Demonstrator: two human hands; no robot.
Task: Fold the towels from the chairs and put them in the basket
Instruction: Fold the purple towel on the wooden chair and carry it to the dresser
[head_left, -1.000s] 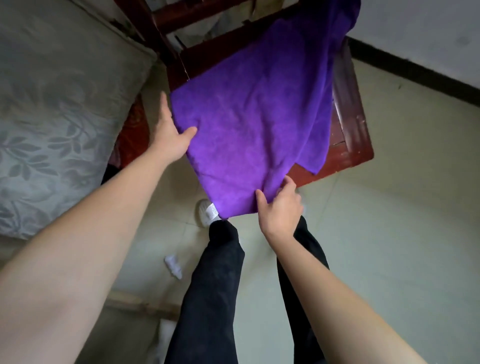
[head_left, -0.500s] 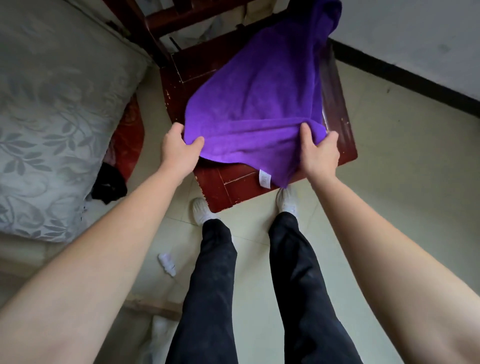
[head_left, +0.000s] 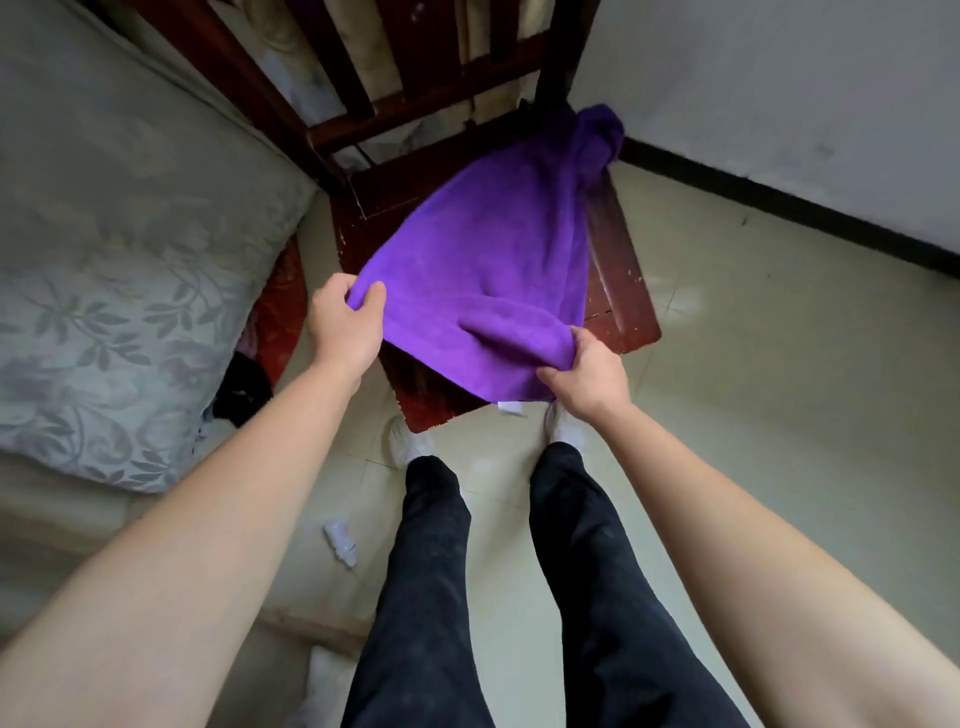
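Observation:
A purple towel (head_left: 488, 270) lies spread over the seat of a dark red wooden chair (head_left: 618, 270), with its far end bunched up at the chair's back right corner. My left hand (head_left: 345, 322) pinches the towel's near left corner. My right hand (head_left: 584, 376) grips the near right edge, where the cloth is rolled over itself. A small white label hangs under that edge. No basket is in view.
A bed with a grey floral cover (head_left: 119, 270) fills the left side. A grey wall with a dark skirting board (head_left: 779, 197) runs at the right. My black-trousered legs (head_left: 431, 571) stand on the pale tiled floor, with a small white scrap (head_left: 340, 543) beside them.
The towel has come down from hanging off the seat front to lying on the seat. Both hands shifted to its near corners, and the right hand drew its edge nearer to me.

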